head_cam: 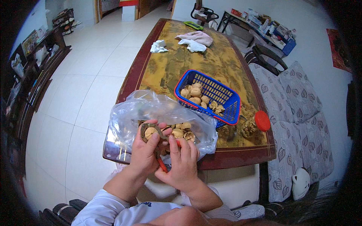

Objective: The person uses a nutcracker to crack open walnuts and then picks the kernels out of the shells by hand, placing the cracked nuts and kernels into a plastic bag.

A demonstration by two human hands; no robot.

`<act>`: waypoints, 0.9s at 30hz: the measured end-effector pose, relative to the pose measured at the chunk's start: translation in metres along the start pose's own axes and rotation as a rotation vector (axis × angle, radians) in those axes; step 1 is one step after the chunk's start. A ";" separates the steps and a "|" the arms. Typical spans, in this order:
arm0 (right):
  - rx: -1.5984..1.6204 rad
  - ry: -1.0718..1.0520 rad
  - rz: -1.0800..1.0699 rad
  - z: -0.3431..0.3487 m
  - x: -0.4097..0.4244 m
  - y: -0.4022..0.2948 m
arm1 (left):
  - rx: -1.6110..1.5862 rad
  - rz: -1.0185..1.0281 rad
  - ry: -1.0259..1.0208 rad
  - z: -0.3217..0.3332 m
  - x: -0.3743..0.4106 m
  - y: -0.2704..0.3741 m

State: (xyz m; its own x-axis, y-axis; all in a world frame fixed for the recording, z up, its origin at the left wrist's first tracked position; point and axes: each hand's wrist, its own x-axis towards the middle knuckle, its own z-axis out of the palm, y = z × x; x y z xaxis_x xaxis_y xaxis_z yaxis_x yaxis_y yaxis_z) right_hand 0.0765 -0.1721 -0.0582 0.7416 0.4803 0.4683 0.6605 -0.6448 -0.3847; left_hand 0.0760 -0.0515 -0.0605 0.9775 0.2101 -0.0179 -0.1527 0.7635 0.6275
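Observation:
A whole walnut (150, 132) sits inside the curved metal jaws of a nutcracker (142, 130) with red handles. My left hand (141, 155) holds the walnut and the jaws, with the thumb against the shell. The nutcracker's red handles are in the grip of my right hand (182, 162), partly hidden by its fingers. Under both hands, a clear plastic bag (124, 118) lies spread at the table's near end. Several walnuts and broken shells (189, 136) show in its opening. Just beyond it, a blue plastic basket (230, 99) with a red rim holds several whole walnuts (195, 92) and some walnut kernels (217, 108).
A clear jar (249, 128) of kernels with a red lid (262, 121) stands near the table's right edge. Crumpled white tissue (159, 46), a pinkish cloth (199, 37) and a green-edged object (193, 25) lie at the table's (167, 70) far end. A leaf-patterned sofa (288, 141) runs along the right.

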 end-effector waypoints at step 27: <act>-0.105 0.092 0.043 0.011 0.005 -0.009 | -0.127 0.144 0.239 -0.004 0.006 0.011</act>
State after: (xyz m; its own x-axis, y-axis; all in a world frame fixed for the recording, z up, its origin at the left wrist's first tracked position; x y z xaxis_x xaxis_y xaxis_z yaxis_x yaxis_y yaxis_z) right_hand 0.0758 -0.1572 -0.0610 0.7517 0.3977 0.5261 0.6091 -0.7246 -0.3225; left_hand 0.0795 -0.0395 -0.0571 0.8849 0.4480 -0.1276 -0.3190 0.7823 0.5350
